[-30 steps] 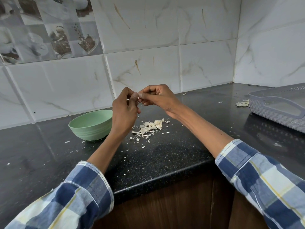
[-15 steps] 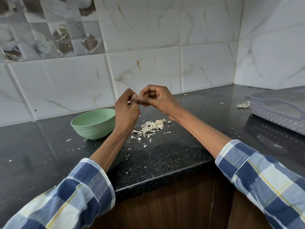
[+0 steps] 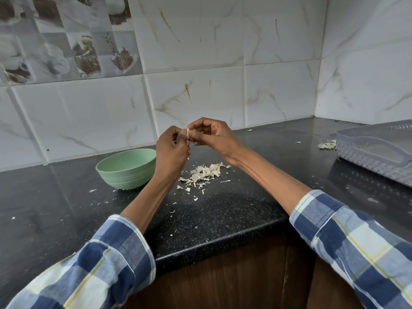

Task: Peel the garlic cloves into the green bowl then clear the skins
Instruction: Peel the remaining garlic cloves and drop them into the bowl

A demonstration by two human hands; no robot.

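A garlic clove point(image 3: 188, 131) is being pinched between both hands above the dark table point(image 3: 234, 210), the left hand point(image 3: 171, 150) and right hand point(image 3: 214, 136) each curling their fingers narrowly around it. Below them a pile of skins point(image 3: 204, 173) is lying beside the green bowl point(image 3: 127, 168). A grey basket point(image 3: 379, 150) is sitting well apart at the right.

White marble-look wall tiles point(image 3: 278, 92) (some brown-streaked) behind a black speckled countertop point(image 3: 223, 215).
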